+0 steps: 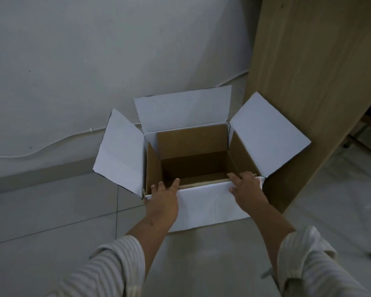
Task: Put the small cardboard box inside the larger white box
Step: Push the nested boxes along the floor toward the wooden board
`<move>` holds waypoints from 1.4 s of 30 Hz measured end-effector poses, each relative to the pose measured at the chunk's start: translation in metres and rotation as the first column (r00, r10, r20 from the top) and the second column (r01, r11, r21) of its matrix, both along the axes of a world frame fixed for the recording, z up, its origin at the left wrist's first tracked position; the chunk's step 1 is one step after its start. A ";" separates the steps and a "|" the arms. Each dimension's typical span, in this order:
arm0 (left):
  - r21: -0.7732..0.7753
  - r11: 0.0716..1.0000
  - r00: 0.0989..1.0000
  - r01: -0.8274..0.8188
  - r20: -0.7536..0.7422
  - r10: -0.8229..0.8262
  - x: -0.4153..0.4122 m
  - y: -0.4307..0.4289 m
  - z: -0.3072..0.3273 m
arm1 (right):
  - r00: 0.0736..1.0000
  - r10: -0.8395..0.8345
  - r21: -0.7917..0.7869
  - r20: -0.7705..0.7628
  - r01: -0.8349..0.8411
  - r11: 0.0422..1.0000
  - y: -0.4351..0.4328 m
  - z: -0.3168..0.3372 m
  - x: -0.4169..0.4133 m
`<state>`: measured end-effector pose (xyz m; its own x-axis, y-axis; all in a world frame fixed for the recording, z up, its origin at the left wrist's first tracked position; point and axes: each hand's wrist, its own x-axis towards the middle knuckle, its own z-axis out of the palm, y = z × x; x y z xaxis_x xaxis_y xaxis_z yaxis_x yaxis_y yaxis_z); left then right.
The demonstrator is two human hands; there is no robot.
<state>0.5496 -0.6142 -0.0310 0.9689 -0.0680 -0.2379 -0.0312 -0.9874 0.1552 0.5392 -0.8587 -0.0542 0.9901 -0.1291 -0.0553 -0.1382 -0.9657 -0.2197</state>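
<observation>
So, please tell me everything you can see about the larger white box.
The larger white box stands open on the tiled floor beside a wooden panel. It looks like cardboard, white outside. Its four flaps are folded outward. A brown cardboard box, open and apparently empty, sits inside it. Both hands, left and right, rest open on the near flap at its rim.

We look down on a larger white box [210, 202] standing open on the tiled floor [51, 211], its four flaps spread outward. Inside it we see a brown cardboard box [193, 144], also open and empty. Our left hand [164, 198] and right hand [247, 189] rest flat on the near rim, fingers spread. A wooden panel [308, 71] stands just beside the right flap, and a cable [51, 142] runs along the wall [94, 50]
</observation>
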 end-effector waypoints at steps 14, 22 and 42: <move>-0.006 0.999 0.998 -0.052 0.032 0.052 0.024 -0.017 -0.011 | 1.000 0.014 0.003 0.007 -0.014 1.000 -0.015 -0.004 0.037; -0.022 0.996 0.989 -0.087 0.115 0.089 0.042 -0.025 -0.018 | 0.999 0.045 -0.028 0.008 -0.045 0.999 -0.020 -0.008 0.050; 0.005 0.995 0.988 -0.098 0.122 0.097 0.069 -0.042 -0.021 | 0.996 -0.005 0.115 0.089 -0.005 0.993 -0.034 0.001 0.086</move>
